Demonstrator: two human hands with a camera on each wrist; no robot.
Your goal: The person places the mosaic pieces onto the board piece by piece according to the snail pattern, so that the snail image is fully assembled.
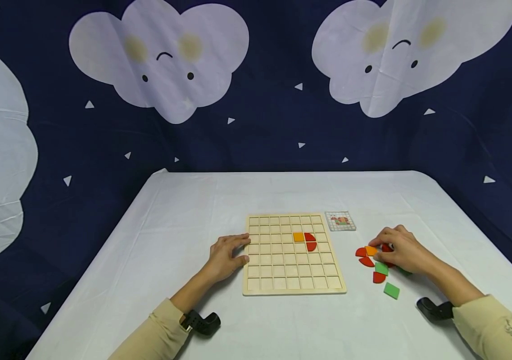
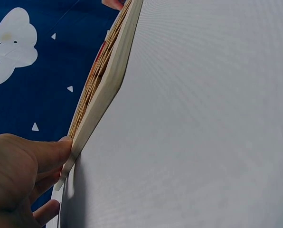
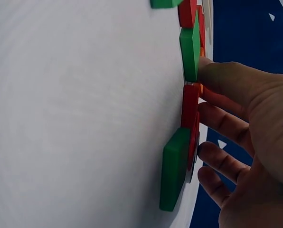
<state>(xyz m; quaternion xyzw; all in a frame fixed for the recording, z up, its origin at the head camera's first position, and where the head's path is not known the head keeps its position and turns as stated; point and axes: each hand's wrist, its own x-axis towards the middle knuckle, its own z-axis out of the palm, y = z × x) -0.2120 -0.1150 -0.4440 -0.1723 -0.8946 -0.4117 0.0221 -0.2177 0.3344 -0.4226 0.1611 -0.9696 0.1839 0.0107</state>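
A light wooden grid board lies flat on the table. One orange square and two red quarter-circles sit in its cells. My left hand rests at the board's left edge; in the left wrist view the thumb touches the rim. Over at the right, my right hand is above a loose group of pieces, thumb and forefinger at either side of an orange piece. Whether they pinch it cannot be made out. A green piece and several red ones lie close to the fingers.
A small card with a printed grid picture lies beyond the board's far right corner. Nearer the front are a green piece and a red quarter-circle. A white cloth covers the table; a dark blue curtain hangs behind.
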